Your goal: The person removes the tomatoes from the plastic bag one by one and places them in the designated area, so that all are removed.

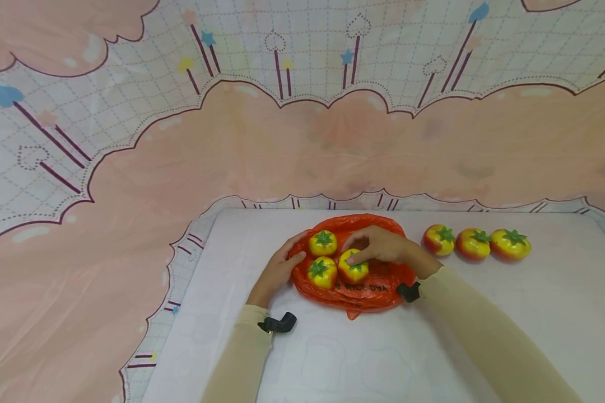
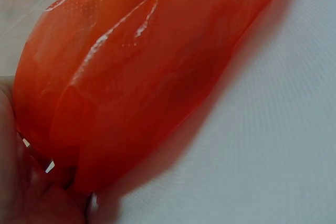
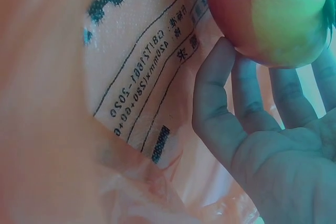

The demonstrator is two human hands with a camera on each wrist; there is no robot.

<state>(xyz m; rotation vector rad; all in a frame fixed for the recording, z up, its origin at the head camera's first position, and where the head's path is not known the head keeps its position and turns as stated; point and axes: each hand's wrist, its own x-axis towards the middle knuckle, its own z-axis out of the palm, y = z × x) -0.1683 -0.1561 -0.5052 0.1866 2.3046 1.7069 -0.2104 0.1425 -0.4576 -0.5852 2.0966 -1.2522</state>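
Observation:
An orange-red plastic bag (image 1: 383, 274) lies spread open on the white table, with dark printing on its near side. My left hand (image 1: 277, 271) holds the bag's left edge, thumb over the rim; in the left wrist view its fingers are partly hidden behind the film. Over the bag, my right hand (image 1: 385, 246) holds a shiny yellow-red tomato (image 1: 350, 271) with a green star-shaped top. The right wrist view shows fingertips against the underside of that tomato (image 3: 283, 19). Two similar tomatoes, one farther back (image 1: 322, 243) and one nearer (image 1: 322, 272), sit in the bag beside it.
Three more tomatoes stand in a row on the table right of the bag: a left one (image 1: 438, 240), a middle one (image 1: 473, 244) and a right one (image 1: 510, 244). A cloth printed with candles (image 1: 302, 151) hangs behind the white table (image 1: 534, 324).

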